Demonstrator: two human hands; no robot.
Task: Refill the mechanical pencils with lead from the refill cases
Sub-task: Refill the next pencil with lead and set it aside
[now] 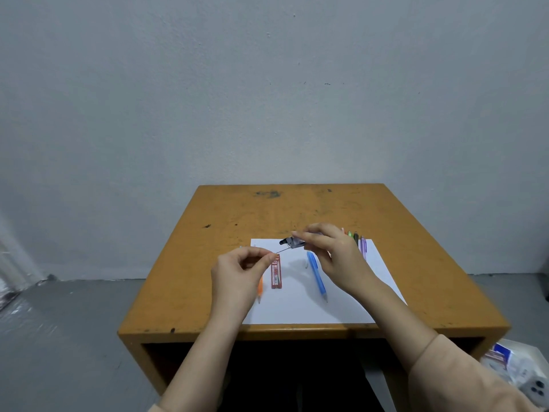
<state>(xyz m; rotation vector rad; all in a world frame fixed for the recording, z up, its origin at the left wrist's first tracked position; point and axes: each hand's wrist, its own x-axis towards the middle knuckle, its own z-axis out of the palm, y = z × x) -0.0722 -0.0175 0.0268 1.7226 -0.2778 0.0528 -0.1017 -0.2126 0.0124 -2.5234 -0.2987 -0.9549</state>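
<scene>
The step in hand looks to be drawing one stick of lead out of a case. The right hand holds the open refill case above the far part of the paper. Its fingers are curled round the case body, and the dark cap end points towards the left hand. That hand pinches the free end of a thin lead between thumb and forefinger. The lead's other end seems to sit at the case mouth, though it is too fine to tell whether it is inside.

To do this well, pull along the line of the lead, not across it, since any sideways bend at the mouth is likely to snap it. Keep the pinch light. Hold the case level, or with its mouth a little raised, so no further sticks spill out. Work low over the paper, where a dropped piece would show up.

Once the lead is free, the blue pencil lies nearest, on the paper near the middle of the counter, with its tip towards the near edge. It appears to be the one to load. An orange pencil lies partly hidden under the left hand, with a red refill case flat beside it. Spare pencils lie towards the right edge, behind the right hand.
</scene>
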